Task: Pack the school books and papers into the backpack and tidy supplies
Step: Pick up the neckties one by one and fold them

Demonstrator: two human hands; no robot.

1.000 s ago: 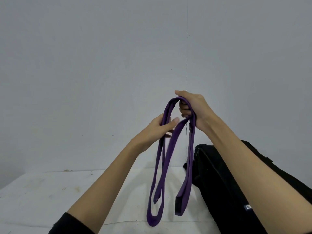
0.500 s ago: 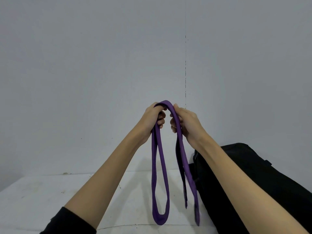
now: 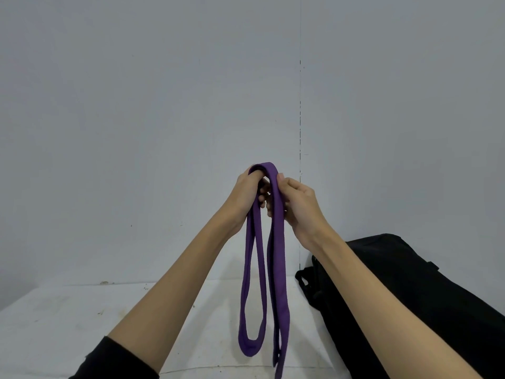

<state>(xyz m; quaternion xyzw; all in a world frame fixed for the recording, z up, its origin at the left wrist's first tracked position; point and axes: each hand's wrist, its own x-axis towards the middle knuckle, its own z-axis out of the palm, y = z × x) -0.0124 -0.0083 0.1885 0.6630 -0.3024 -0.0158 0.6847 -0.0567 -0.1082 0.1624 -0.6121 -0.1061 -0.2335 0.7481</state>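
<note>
Now mid-frame | left hand (image 3: pixel 247 194) and right hand (image 3: pixel 296 203) both pinch the fold of a purple strap (image 3: pixel 276 269) | hangs limp, light, soft; best gathered near the fold | black backpack (image 3: pixel 410 291) lower right on the table (image 3: pixel 54 324).

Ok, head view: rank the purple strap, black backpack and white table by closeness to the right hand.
1. purple strap: gripped by the right hand, and by the left hand too.
2. black backpack: below, to the right.
3. white table: lowest, mostly left; close to the backpack in rank.
</note>
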